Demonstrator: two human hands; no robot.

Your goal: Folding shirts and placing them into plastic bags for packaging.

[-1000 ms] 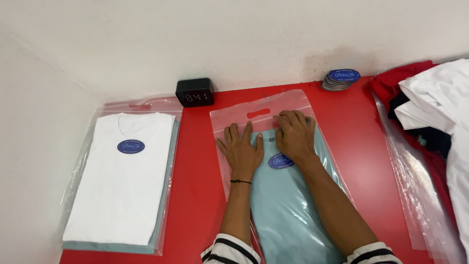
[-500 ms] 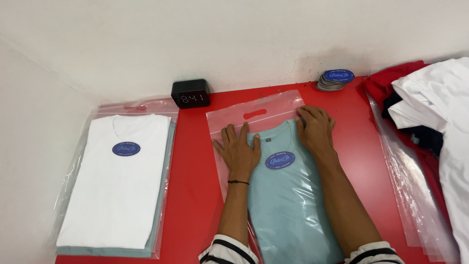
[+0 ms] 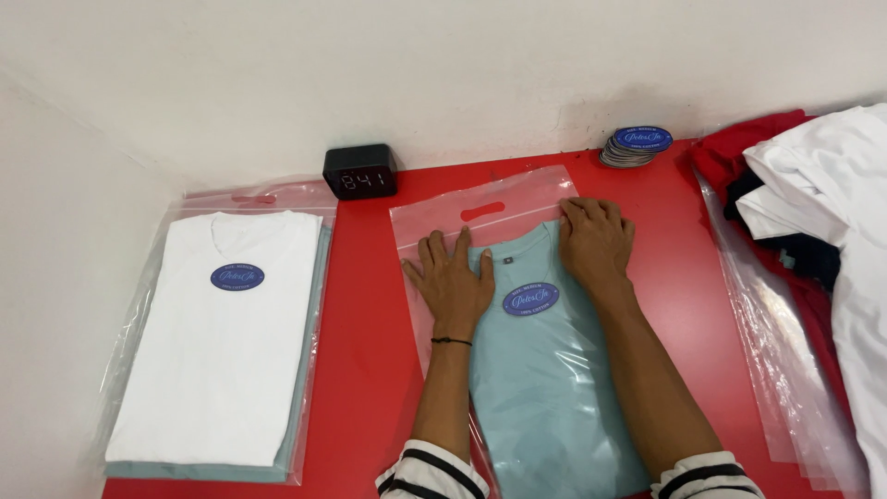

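Bagged light-blue shirt lies flat on the red table, centre, inside a clear plastic bag bearing an oval blue sticker. Left hand presses flat, fingers spread. Right hand presses flat at the bag's upper right, fingers together. Bagged white shirt lies well apart, left.

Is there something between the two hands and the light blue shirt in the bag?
Only the clear plastic bag itself. The left hand and right hand lie flat on the bag, over the light blue shirt; nothing else is between them.
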